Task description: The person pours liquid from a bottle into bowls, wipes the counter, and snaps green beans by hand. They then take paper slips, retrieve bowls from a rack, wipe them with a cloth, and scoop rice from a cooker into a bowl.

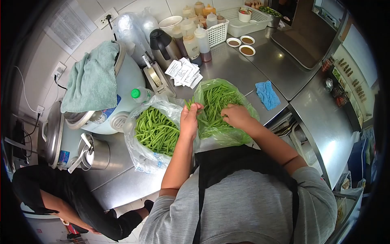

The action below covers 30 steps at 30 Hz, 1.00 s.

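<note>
On the counter [239, 67], beans [212, 97] lie between the hands [189, 118] [239, 116].

Through the head camera I have two bags side by side on the counter [118, 189] — the left bag [131, 143] and the right bag [231, 139] — both with beans [155, 132] in them. I see the left hand [190, 116] between the two, the right hand [237, 116] at the right bag's beans. Behind the bags lie paper slips [185, 73], a tape dispenser [159, 83] to their left, squeeze bottles [202, 42] farther back. Right of the right bag I find a cloth [267, 94]; beyond it, three saucers [247, 50]. A pot [100, 153] stands left of the left bag.
</note>
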{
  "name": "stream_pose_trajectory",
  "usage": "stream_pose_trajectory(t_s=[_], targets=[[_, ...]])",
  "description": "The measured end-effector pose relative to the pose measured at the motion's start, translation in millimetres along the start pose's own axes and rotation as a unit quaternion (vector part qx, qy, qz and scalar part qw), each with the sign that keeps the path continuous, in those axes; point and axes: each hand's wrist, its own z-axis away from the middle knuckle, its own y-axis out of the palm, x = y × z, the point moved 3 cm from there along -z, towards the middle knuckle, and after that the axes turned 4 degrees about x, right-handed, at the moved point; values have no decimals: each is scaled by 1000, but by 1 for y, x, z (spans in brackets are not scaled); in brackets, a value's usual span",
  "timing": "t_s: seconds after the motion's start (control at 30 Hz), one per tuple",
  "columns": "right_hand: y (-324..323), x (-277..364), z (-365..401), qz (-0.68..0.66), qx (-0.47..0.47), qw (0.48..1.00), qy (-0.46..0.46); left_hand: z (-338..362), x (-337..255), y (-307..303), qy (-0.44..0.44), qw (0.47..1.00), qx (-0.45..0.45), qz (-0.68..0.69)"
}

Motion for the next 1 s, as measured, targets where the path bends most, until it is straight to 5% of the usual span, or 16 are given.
stream_pose_trajectory(t_s=[0.13, 0.27, 0.37, 0.5, 0.77, 1.0], targets=[[9, 1, 1, 74, 4, 997, 8, 0, 2, -1, -41, 998, 38, 8], [-14, 13, 1, 58, -62, 996, -24, 2, 6, 5, -65, 981, 43, -175], [-33, 25, 0, 17, -128, 989, -71, 0, 30, 2, 8, 939, 94, -330], [-43, 32, -1, 12, -162, 982, -94, 4, 22, 12, -46, 889, 137, -434], [-33, 17, -5, -49, -155, 984, 70, 9, 3, 25, -26, 916, 117, -383], [-24, -16, -20, -362, -181, 905, 132, 7, 16, 27, -17, 948, 147, -280]])
